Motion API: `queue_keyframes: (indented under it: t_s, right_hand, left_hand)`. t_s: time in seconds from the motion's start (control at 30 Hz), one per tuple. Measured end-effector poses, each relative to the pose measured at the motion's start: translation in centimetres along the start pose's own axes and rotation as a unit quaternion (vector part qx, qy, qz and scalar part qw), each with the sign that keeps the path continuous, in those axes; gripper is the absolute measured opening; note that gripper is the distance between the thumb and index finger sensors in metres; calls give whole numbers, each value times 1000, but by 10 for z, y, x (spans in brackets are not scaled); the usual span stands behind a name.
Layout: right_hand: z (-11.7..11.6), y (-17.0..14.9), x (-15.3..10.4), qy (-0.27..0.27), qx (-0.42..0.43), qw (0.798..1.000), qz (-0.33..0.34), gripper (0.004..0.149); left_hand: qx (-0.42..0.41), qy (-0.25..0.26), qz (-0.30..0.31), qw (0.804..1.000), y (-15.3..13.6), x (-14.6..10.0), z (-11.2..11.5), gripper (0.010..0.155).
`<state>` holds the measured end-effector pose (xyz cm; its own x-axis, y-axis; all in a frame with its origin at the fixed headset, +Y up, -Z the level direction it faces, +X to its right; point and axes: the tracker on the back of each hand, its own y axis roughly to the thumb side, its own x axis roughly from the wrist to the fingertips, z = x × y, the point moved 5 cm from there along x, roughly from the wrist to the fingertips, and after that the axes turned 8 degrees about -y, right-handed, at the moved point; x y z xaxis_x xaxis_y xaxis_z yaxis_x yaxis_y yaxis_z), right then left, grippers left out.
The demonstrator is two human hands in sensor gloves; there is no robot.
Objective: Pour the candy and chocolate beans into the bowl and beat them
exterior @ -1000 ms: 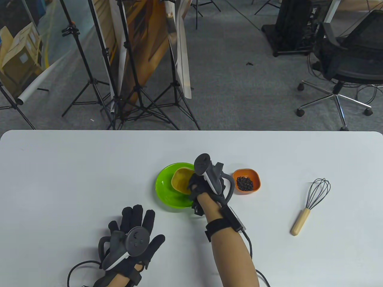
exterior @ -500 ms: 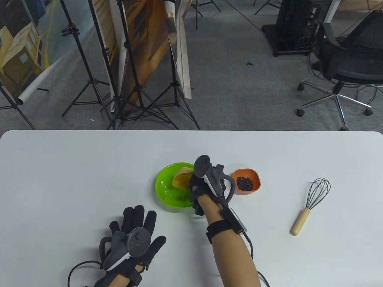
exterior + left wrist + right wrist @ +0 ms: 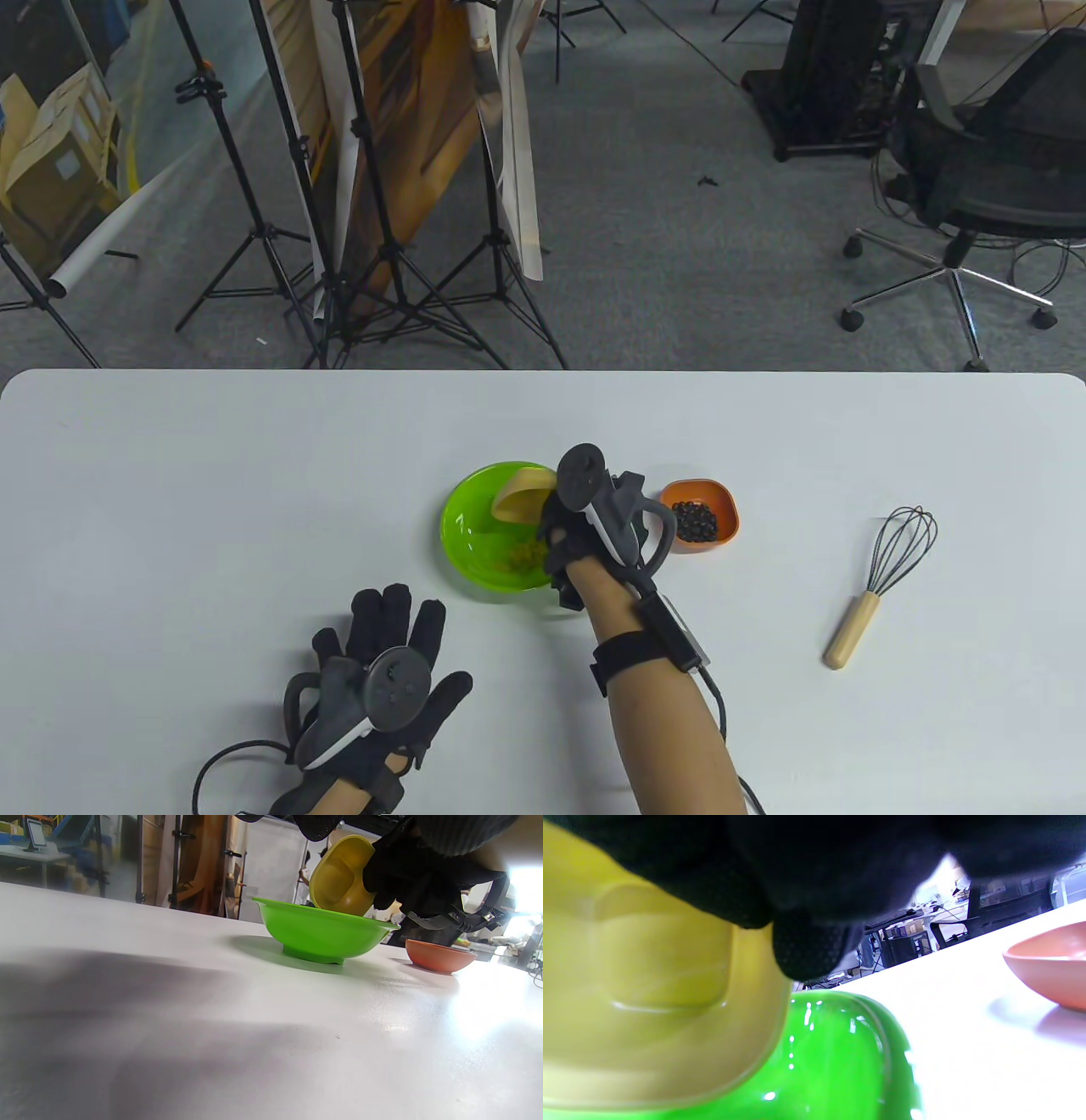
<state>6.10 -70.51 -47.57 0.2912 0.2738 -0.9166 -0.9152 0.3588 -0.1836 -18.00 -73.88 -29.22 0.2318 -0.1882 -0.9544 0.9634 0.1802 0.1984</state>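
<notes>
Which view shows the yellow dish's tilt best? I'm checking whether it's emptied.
The left wrist view: the yellow dish shows side-on, tipped steeply above the green bowl. The table view shows only its edge beside the right hand; the right wrist view, its blurred underside.

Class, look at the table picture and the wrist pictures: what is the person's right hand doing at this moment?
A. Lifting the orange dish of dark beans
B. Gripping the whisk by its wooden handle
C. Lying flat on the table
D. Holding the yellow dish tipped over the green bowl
D: the right hand grips the yellow dish, tilted steeply above the green bowl, while the whisk and the orange dish sit untouched on the table.
</notes>
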Motion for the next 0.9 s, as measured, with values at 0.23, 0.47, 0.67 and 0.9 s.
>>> queue_keyframes:
  t_s: [0.23, 0.47, 0.67, 0.9]
  right_hand:
    - [9, -7, 2, 6, 16, 1000, -2, 40]
    - [16, -18, -2, 54, 1, 999, 6, 43]
    - [30, -41, -14, 73, -43, 996, 30, 43]
    - [43, -102, -34, 128, -58, 990, -3, 42]
  left_hand:
    - [1, -2, -2, 1000, -1, 0, 0, 85]
    - [6, -7, 1, 1000, 2, 1, 2, 85]
    - [6, -9, 1, 1000, 2, 1, 3, 85]
    - [11, -10, 8, 1000, 6, 0, 4, 85]
